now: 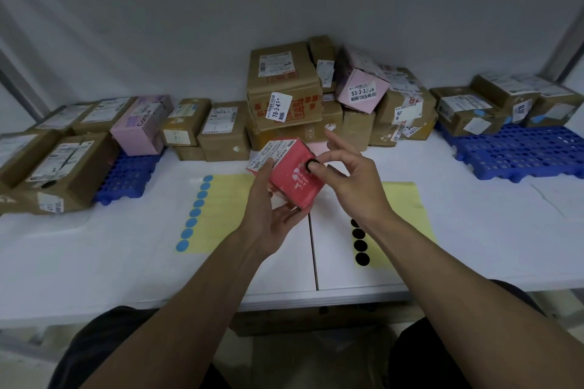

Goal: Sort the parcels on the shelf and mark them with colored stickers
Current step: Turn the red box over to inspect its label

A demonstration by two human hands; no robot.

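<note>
My left hand (268, 218) grips a small red parcel (292, 177) from below, lifted above the white shelf. My right hand (350, 180) presses a black round sticker (313, 163) onto the parcel's upper right edge with the thumb, the other fingers spread. A yellow sheet with a column of blue stickers (194, 213) lies on the left. Another yellow sheet (407, 208) with black stickers (360, 245) lies on the right, partly under my right forearm.
A heap of brown and pink parcels (284, 95) stands at the back centre. More parcels sit on a blue pallet (129, 174) at the left and on another blue pallet (521, 151) at the right. The white shelf (126, 256) has a seam down the middle.
</note>
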